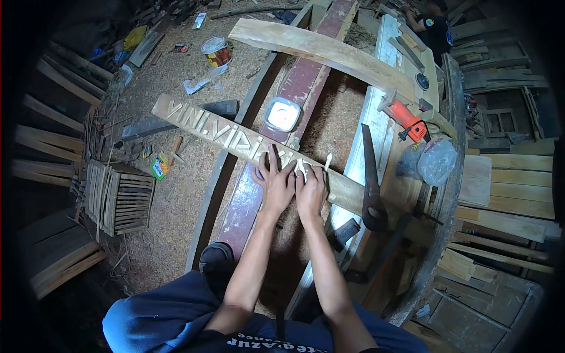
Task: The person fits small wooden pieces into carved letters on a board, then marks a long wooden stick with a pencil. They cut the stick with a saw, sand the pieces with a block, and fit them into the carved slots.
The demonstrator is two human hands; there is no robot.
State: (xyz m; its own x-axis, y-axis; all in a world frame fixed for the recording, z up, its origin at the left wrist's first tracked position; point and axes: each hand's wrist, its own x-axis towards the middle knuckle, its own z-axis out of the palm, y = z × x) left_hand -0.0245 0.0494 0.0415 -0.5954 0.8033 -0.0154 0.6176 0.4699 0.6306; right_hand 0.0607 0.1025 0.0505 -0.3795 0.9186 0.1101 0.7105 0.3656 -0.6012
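Note:
A long wooden plank lies across the beams, with pale raised wooden letters along it reading "VINI.VIDI" before my hands cover the rest. My left hand rests on the plank, its fingers stretched out and spread over the letters. Close beside it, my right hand has its fingers bent and pressed together at a pale wooden letter, partly hidden by the fingers. Just past the right fingers a small pale stick stands out. Behind the plank sits a square tub of white paste.
A handsaw leans at the plank's right end. Beyond it are an orange power tool and a plastic bag. A curved board spans the beams farther back. A paint can stands on the sawdust floor; another person is at upper right.

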